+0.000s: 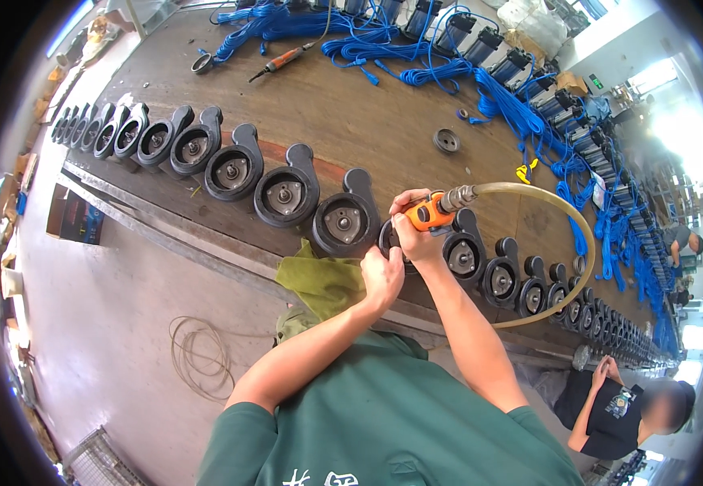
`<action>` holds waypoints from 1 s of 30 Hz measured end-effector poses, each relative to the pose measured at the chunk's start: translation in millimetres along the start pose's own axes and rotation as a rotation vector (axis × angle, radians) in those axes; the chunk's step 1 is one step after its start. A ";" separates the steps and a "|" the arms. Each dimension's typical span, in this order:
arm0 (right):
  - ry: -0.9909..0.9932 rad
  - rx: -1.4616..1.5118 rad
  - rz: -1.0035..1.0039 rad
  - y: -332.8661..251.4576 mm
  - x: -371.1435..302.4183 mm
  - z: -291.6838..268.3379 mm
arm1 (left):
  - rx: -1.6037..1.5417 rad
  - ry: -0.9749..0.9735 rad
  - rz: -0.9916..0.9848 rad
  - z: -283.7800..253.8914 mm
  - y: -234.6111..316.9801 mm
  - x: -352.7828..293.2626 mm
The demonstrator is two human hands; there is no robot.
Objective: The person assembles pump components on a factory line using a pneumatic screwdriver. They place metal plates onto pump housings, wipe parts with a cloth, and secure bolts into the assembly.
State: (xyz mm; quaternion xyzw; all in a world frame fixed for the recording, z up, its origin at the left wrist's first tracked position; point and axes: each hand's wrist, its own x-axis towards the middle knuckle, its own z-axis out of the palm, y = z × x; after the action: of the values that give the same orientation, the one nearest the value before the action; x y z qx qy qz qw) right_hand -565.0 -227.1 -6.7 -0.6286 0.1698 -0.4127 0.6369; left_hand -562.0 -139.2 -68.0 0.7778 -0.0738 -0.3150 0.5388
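Observation:
My right hand point(418, 236) is wrapped round an orange air-powered tool point(426, 214) above a black round housing point(387, 236). A metal coupling joins the tool to a yellowish air hose point(582, 219) that loops to the right. That housing is mostly hidden by my hands. My left hand point(383, 277) is closed at the housing's near edge, and what its fingers hold is hidden. Just left stands another black housing point(344, 223) with a side spout, a metal centre plate and a shaft. A green cloth point(319, 279) hangs at the bench edge beside my left wrist.
Similar housings line the wooden bench point(351, 121) both ways. Bundled blue cables point(513, 109) and dark motors point(481, 47) fill its far side. An orange-handled tool point(278, 61) and a loose round part point(447, 141) lie there. A co-worker point(622, 409) is at right; coiled hose point(201, 356) lies on the floor.

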 end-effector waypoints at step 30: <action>0.233 0.000 -0.088 -13.5 3.8 -55.6 | 0.061 0.006 0.055 0.7 -2.3 2.3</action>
State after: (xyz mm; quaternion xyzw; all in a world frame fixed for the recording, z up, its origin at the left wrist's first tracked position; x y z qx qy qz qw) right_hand -607.8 -264.9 -1.3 -0.5832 0.2148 -0.5105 0.5942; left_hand -561.1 -139.8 -71.1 0.7925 -0.1029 -0.2954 0.5235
